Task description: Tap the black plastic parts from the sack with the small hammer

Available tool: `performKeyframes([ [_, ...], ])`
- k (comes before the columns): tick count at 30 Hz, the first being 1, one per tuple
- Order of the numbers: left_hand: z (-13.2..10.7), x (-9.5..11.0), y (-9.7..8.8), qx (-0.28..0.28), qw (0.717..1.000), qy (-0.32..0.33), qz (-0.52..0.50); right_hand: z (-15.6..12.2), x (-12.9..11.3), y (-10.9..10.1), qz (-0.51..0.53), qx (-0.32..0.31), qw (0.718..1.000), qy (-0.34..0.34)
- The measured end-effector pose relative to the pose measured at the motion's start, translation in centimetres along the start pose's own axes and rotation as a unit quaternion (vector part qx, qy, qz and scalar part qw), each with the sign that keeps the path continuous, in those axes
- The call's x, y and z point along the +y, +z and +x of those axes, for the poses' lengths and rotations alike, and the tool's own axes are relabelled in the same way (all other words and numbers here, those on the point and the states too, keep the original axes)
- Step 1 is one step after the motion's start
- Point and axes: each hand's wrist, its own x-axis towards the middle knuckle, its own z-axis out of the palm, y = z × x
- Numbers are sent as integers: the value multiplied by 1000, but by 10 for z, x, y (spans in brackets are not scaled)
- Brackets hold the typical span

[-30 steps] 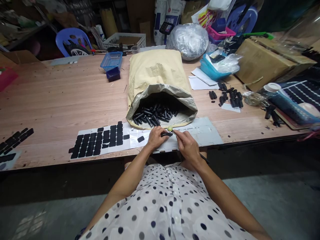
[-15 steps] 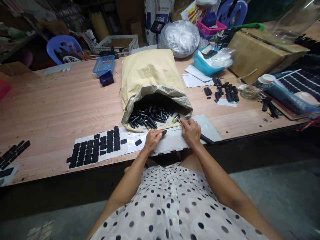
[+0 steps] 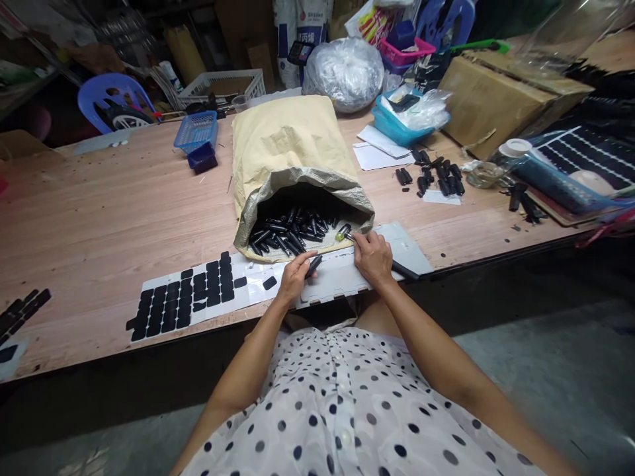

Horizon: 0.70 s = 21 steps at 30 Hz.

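Observation:
My left hand (image 3: 294,277) pinches a small black plastic piece (image 3: 313,266) just above the grey-white board (image 3: 330,274) at the table's front edge. In my right hand (image 3: 373,258) is a small hammer (image 3: 405,270) with a black handle, its metal and yellow head reaching toward the sack's mouth. The fingers are wrapped round its upper part. A beige sack (image 3: 292,135) lies just beyond both hands, its opening facing me. Inside it are many slim black pieces (image 3: 292,231) in a heap. Left of my left hand, a backing sheet (image 3: 238,291) bears rows of black rounded stickers (image 3: 169,307).
Black parts (image 3: 441,175) lie loose at the right, near a cardboard box (image 3: 496,99) and a turquoise basket (image 3: 397,125). Behind the sack sits a stuffed clear bag (image 3: 344,73). A blue basket (image 3: 196,132) and a dark blue tray (image 3: 202,158) stand to its left.
My left hand has turned, and more of the black piece shows in its fingers. My right hand keeps its grip on the hammer. The whole view has shifted slightly.

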Motion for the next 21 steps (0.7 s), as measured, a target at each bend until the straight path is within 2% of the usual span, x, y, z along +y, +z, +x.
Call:
performKeyframes([
  [3, -24, 9, 3, -23, 991, -40, -128, 0, 0, 0, -3, 7, 1000, -3],
  [7, -57, 14, 13, -53, 968, -126, -212, 0, 2, 1, -3, 10, 1000, -3],
  [11, -69, 9, 22, -44, 960, -171, -219, 0, 3, 2, -5, -7, 1000, 2],
  [16, -74, 4, 22, -45, 962, -191, -190, 1, 3, 1, 2, -8, 1000, 0],
  [21, -84, -5, 21, -95, 959, -200, -176, 1, 1, -1, -5, -14, 1000, 9],
])
